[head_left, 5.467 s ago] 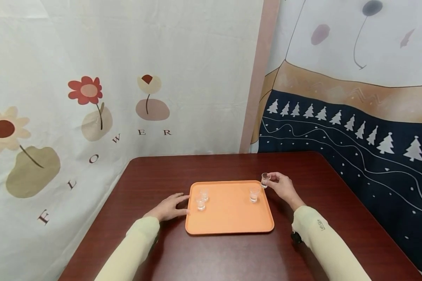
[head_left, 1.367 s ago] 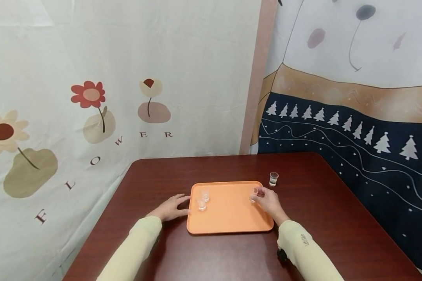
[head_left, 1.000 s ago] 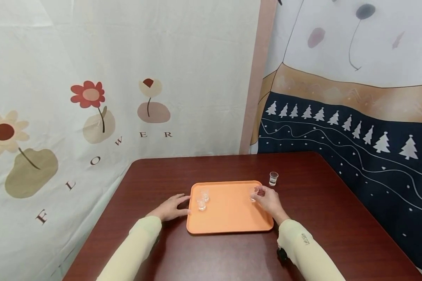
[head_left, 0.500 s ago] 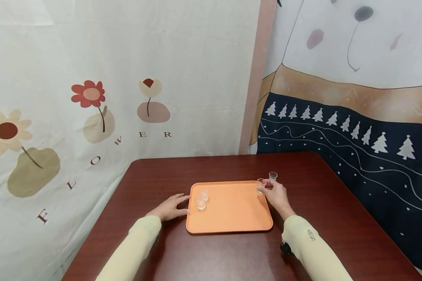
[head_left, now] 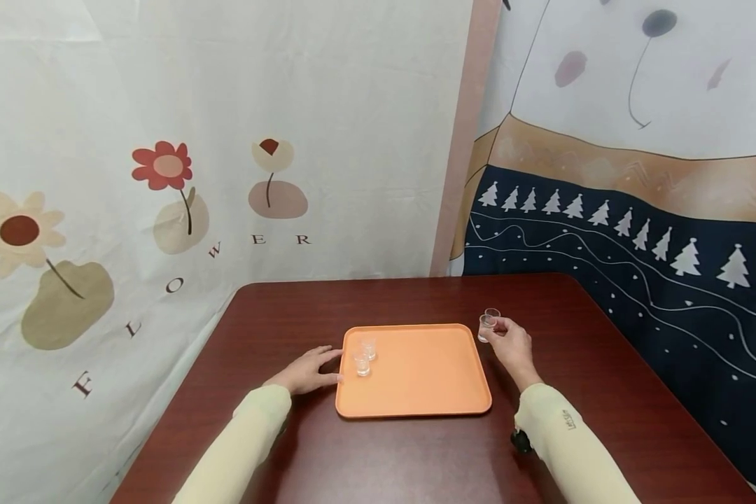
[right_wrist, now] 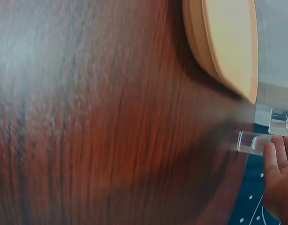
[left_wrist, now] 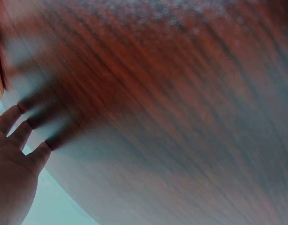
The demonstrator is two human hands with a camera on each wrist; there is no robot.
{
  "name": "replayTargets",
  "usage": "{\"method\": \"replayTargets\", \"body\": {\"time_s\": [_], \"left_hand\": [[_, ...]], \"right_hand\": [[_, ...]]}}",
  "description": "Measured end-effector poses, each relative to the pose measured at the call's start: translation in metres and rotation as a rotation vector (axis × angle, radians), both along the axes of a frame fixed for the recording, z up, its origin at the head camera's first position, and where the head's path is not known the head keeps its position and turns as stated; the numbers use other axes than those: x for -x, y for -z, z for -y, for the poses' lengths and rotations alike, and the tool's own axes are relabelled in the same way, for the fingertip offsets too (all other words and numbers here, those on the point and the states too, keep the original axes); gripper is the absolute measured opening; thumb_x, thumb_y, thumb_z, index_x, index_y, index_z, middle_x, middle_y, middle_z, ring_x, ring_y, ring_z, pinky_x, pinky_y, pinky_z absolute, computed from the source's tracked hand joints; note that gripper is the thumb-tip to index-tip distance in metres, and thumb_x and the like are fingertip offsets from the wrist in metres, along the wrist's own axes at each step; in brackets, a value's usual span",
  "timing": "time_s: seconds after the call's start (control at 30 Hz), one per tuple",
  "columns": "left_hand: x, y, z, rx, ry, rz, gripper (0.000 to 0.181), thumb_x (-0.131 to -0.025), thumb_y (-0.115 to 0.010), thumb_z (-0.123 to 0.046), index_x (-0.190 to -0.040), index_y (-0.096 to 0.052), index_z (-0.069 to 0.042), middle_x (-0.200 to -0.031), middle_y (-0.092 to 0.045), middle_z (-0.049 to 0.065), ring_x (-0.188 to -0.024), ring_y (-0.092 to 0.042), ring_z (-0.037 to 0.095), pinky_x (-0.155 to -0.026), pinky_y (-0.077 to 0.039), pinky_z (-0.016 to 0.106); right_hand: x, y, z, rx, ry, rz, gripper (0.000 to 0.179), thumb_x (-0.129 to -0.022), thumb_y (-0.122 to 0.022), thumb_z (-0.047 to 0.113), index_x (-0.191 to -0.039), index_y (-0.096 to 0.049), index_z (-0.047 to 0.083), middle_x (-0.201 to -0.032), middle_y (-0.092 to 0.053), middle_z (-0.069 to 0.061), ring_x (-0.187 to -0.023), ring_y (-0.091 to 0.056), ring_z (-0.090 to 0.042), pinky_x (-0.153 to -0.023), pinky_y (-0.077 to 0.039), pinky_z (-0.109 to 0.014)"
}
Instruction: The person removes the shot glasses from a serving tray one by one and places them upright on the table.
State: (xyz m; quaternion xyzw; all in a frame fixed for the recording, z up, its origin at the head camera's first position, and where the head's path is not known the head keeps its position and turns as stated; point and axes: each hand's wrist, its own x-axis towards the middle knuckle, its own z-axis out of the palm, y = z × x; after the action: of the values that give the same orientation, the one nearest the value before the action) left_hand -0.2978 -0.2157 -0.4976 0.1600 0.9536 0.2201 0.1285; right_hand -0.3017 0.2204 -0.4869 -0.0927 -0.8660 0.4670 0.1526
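My right hand [head_left: 512, 348] pinches a small clear shot glass [head_left: 486, 327] between thumb and fingertips, off the tray's far right corner. Close behind it is another shot glass [head_left: 493, 312], largely covered by the held one and the fingers. In the right wrist view, the right hand [right_wrist: 279, 180] shows at the edge beside two glasses, one of them the standing glass [right_wrist: 249, 142]. My left hand [head_left: 306, 371] touches the left rim of the orange tray [head_left: 416, 406] with spread fingers. On the tray's left side stand two more shot glasses, a nearer glass [head_left: 362, 365] and a farther glass [head_left: 369, 349].
The tray lies on a dark red-brown wooden table [head_left: 409, 455]. Behind the table hangs a pale cloth with flowers [head_left: 378, 140]. A dark blue cloth with white trees [head_left: 605, 259] hangs along the right.
One shot glass was set on the table beyond the tray. My right hand then took another from the tray's right side and carried it right, beside the first. The left hand stayed at the rim.
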Motion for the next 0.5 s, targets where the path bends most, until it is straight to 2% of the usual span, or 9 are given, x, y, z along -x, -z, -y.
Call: {"method": "replayTargets", "body": {"time_s": [0.2,0.5], "left_hand": [[0.001,0.001,0.000,0.005,-0.009,0.007,0.072,-0.090,-0.069,-0.051,-0.150,-0.046,-0.019,-0.156,-0.034,0.018,-0.143,-0.029,0.039,-0.110,-0.029,0.059],[0.000,-0.001,-0.001,0.009,0.000,-0.004,0.071,-0.090,-0.070,-0.049,-0.149,-0.047,-0.017,-0.155,-0.036,0.019,-0.142,-0.030,0.041,-0.109,-0.030,0.059]], "right_hand": [[0.000,0.002,-0.009,0.026,0.049,0.001,0.038,-0.090,-0.074,0.022,-0.118,-0.065,-0.002,-0.107,-0.067,-0.023,-0.103,-0.060,-0.036,-0.088,-0.048,-0.047],[0.003,0.005,-0.015,0.019,0.136,0.031,0.040,-0.092,-0.071,0.023,-0.122,-0.062,-0.002,-0.115,-0.065,-0.024,-0.108,-0.058,-0.037,-0.095,-0.044,-0.050]]}}
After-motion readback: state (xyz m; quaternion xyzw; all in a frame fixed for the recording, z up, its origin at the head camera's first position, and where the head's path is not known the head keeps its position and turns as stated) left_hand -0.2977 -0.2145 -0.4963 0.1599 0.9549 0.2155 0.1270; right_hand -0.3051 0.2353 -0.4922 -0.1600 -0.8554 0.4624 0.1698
